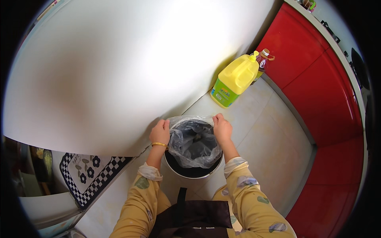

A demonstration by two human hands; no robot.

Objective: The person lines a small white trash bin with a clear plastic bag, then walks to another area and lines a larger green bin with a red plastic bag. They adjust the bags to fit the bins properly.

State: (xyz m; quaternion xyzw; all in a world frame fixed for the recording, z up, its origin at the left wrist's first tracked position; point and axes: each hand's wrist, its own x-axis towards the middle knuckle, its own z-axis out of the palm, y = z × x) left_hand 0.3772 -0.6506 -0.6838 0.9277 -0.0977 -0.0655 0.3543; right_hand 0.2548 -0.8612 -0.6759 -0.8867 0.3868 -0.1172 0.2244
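A round dark trash can [193, 173] with a pale rim stands on the floor in front of me. Inside its mouth hangs a clear plastic bag [184, 152], crumpled and spread open. My left hand [160, 132] pinches the bag's edge at the left of the can. On the other side my right hand [222, 129] grips the same edge near the upper right. Between both hands the bag's far edge is stretched. At the near side the bag sits inside the rim, apart from it.
Against the white wall [119, 79] stands a large yellow jug [237, 77] with a pump, and behind it a dark bottle [262, 63]. Red cabinets [325, 95] line the right. A black-and-white patterned mat [89, 174] lies at the left.
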